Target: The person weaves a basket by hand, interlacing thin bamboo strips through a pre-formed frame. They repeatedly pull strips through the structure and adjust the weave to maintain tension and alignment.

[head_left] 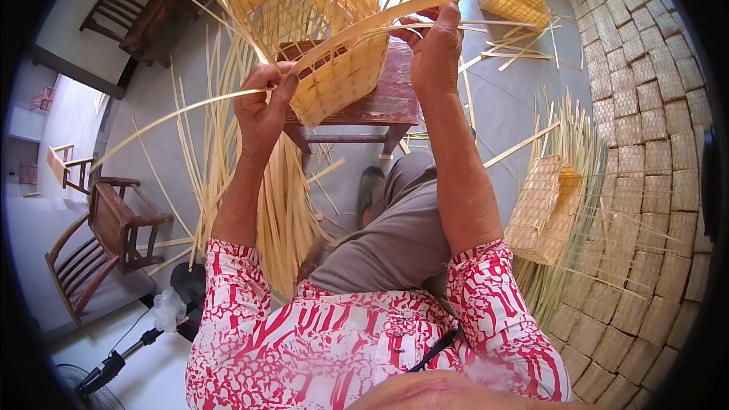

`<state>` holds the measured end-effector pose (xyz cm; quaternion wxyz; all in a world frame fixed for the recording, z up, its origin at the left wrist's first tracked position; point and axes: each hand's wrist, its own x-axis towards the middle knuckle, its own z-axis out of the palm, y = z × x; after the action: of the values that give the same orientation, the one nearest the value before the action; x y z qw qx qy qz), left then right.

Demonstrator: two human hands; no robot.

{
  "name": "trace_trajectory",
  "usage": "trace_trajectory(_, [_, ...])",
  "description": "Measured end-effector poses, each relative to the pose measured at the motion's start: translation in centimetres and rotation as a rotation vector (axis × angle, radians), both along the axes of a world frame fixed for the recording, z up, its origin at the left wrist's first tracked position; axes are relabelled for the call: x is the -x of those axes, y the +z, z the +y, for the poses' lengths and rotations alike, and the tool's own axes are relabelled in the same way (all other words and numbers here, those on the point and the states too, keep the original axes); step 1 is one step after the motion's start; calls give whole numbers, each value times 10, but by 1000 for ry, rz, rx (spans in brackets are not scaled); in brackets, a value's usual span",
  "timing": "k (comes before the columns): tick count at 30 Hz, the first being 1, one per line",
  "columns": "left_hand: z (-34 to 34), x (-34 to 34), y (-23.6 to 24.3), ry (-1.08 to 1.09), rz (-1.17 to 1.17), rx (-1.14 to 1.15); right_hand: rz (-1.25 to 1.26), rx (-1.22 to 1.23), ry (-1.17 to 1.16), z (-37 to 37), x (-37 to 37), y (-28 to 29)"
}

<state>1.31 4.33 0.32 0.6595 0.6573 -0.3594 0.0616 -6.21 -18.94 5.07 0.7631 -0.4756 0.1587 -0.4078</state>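
Observation:
A wide pale bamboo strip [364, 24] arches between my two hands, in front of a half-woven basket. My left hand [262, 102] is closed, thumb against fingers, on its left end by the basket's near edge; a thinner strip [175, 112] sticks out leftward from the same grip. My right hand [437, 49] is raised higher, its fingers closed around the strip, which runs on past them to the right. The woven basket [345, 80] rests tilted on a worn red wooden stool [395, 95], long loose strip ends standing up from its rim.
Bundles of loose strips [285, 212] hang and lie at my left. Another unfinished basket [539, 212] lies at right, before stacked woven pieces [645, 144]. A further basket [520, 6] stands far right. Wooden chairs [114, 224] and a fan [91, 383] are at left.

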Motion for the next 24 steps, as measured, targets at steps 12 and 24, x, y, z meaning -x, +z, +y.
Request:
trace_trajectory(12, [8, -16, 1, 40, -103, -175, -36, 80, -193, -1, 6, 5])
trace_trajectory(24, [48, -75, 23, -243, 0, -356, 131, 1395, -448, -28, 4, -9])
